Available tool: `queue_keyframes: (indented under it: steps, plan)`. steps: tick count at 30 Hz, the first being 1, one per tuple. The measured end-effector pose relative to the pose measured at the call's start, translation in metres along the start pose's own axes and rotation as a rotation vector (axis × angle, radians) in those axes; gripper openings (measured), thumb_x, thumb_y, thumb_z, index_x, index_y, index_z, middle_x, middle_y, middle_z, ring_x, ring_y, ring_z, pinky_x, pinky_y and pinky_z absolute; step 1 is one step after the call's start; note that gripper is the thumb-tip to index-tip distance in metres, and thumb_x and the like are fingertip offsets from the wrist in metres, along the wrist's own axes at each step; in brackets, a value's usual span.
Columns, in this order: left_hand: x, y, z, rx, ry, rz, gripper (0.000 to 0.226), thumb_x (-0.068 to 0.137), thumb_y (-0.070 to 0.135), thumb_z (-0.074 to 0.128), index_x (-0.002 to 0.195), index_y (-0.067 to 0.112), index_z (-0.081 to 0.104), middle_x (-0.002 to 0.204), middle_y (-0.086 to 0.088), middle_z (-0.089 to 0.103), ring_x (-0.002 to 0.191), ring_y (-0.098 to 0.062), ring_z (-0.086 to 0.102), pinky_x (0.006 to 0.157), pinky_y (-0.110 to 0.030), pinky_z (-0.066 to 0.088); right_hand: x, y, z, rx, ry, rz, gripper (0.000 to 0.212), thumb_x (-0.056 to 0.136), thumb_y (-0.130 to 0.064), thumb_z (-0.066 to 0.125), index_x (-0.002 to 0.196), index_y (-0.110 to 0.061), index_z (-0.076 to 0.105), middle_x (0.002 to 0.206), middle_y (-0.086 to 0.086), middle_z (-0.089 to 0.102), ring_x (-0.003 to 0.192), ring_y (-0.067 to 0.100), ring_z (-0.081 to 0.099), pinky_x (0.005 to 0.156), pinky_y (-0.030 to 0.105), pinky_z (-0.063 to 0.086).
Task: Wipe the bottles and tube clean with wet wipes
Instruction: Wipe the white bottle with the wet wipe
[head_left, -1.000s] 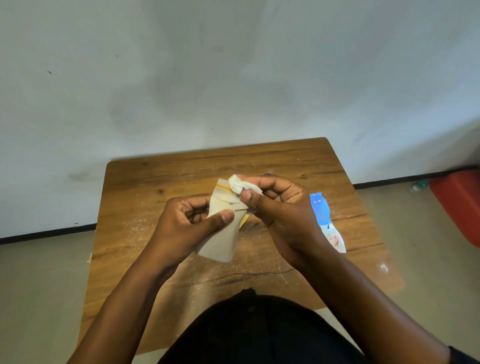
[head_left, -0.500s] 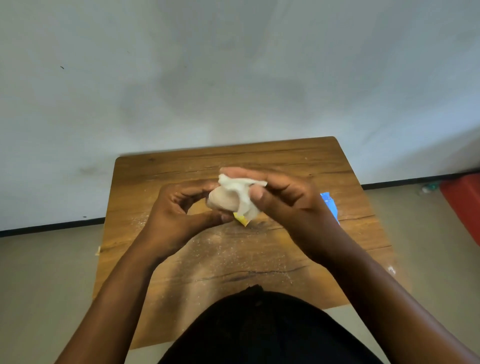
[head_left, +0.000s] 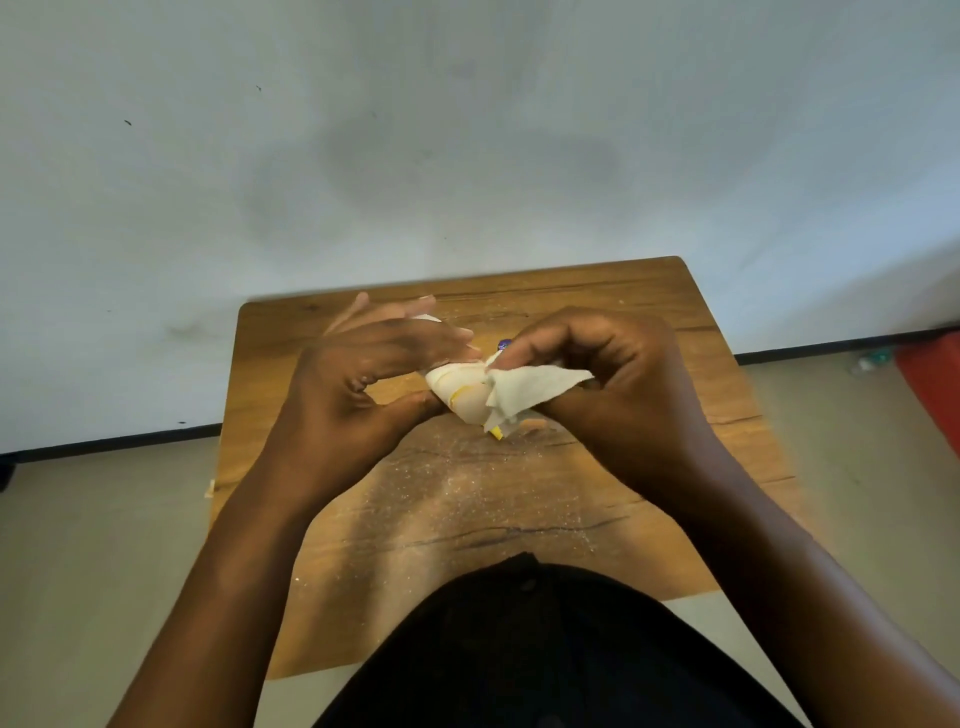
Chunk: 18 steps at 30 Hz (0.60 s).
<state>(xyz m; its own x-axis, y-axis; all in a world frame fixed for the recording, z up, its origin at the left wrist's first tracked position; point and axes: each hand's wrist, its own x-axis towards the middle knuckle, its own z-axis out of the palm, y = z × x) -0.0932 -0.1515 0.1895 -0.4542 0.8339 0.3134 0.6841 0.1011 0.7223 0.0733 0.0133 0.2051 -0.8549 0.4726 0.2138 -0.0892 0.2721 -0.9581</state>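
Note:
A cream tube (head_left: 457, 391) with yellow lines is held above the wooden table (head_left: 691, 332). My left hand (head_left: 358, 379) holds it between thumb and fingers, the fingers blurred and stretched out over its far side. My right hand (head_left: 618, 384) pinches a white wet wipe (head_left: 524, 392) against the tube's near end. A yellow tip (head_left: 497, 431) shows below the wipe. A small dark blue object (head_left: 504, 343) peeks out behind my right fingers. The rest of the tube is hidden by my hands.
The table top is dusted with white powder (head_left: 457, 499) in front of me. A white wall stands behind the table. A red container (head_left: 935, 395) sits on the floor at the right edge. My dark clothing fills the lower middle.
The tube has turned from upright to lying sideways between my hands. My left fingers have spread out over it. The wipe has shifted toward the tube's end. The blue wipe packet is now hidden.

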Motion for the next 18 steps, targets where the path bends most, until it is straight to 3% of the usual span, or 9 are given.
queue_keyframes:
  steps: [2,4,7,10,13,15,18]
  plan:
    - [0.001,0.002,0.0,-0.052,-0.009,-0.009,0.035,0.082,0.03,0.084,0.116,0.031,0.077,0.129,0.019,0.071,0.14,-0.005,0.052,0.125,-0.054,0.026,0.002,0.002,-0.003,0.376,0.026,0.214,0.025,0.077,0.013,0.078,0.095,-0.004,0.074,0.092,0.006,0.079,0.082,0.017,0.075,0.066,0.027,0.061]
    - [0.001,0.003,0.0,-0.116,0.022,-0.026,0.037,0.08,0.022,0.086,0.116,0.028,0.077,0.129,0.016,0.072,0.139,-0.007,0.054,0.125,-0.054,0.028,0.004,0.008,-0.008,0.698,0.092,0.375,0.025,0.083,0.003,0.075,0.106,-0.004,0.069,0.103,0.012,0.077,0.095,0.024,0.073,0.076,0.031,0.064]
    - [0.001,0.004,0.0,-0.205,0.079,-0.04,0.043,0.076,0.01,0.089,0.115,0.025,0.076,0.129,0.013,0.073,0.135,-0.011,0.059,0.117,-0.054,0.042,0.007,0.016,-0.017,0.841,0.188,0.417,0.037,0.093,-0.012,0.059,0.129,-0.001,0.063,0.125,0.016,0.073,0.117,0.03,0.071,0.098,0.039,0.061]
    - [0.001,0.005,0.007,-0.295,0.118,-0.059,0.046,0.074,0.004,0.089,0.116,0.016,0.075,0.126,0.003,0.075,0.127,-0.015,0.066,0.108,-0.042,0.053,0.0,0.015,-0.013,0.786,0.078,0.328,0.039,0.103,-0.018,0.051,0.137,0.0,0.06,0.137,0.018,0.068,0.127,0.03,0.066,0.11,0.041,0.053]
    - [0.0,0.007,0.016,-0.484,0.18,-0.168,0.046,0.069,0.011,0.087,0.113,0.019,0.075,0.119,0.009,0.077,0.117,-0.011,0.071,0.1,-0.027,0.055,-0.01,0.008,0.005,0.519,-0.005,0.196,0.033,0.107,-0.022,0.049,0.13,-0.012,0.069,0.13,0.004,0.074,0.123,0.017,0.067,0.103,0.03,0.055]
    - [-0.002,0.01,0.02,-0.567,0.19,-0.237,0.043,0.069,0.014,0.084,0.111,0.017,0.075,0.113,0.011,0.079,0.113,-0.011,0.073,0.098,-0.027,0.057,-0.012,0.008,0.018,0.309,0.059,0.076,0.035,0.104,-0.02,0.053,0.134,-0.008,0.066,0.129,0.0,0.074,0.123,0.012,0.067,0.1,0.025,0.054]
    - [-0.005,0.013,0.024,-0.666,0.208,-0.309,0.045,0.073,0.014,0.079,0.117,0.015,0.072,0.111,0.007,0.08,0.108,-0.014,0.075,0.089,-0.029,0.061,-0.013,0.02,0.024,0.076,0.156,-0.019,0.031,0.1,-0.008,0.064,0.129,0.001,0.07,0.116,-0.003,0.077,0.106,0.005,0.073,0.084,0.018,0.055]
